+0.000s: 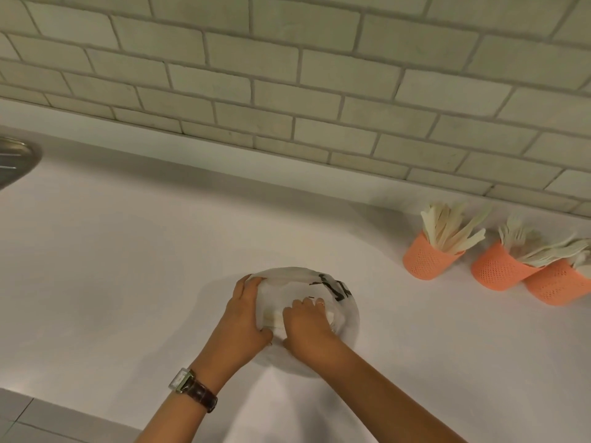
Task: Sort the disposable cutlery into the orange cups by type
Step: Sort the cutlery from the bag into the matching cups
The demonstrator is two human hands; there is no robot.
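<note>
A translucent white plastic bag with black print lies on the white counter at centre. My left hand grips the bag's left side. My right hand reaches into the bag, its fingers curled round pale cutlery inside. Three orange mesh cups stand at the right by the wall: the left cup holds several flat pale pieces, the middle cup and the right cup hold more pale cutlery. The types are too blurred to tell.
The white counter runs from a metal sink rim at far left to the cups. A pale brick-tile wall backs it. The counter's front edge is at lower left, with grey floor tiles below.
</note>
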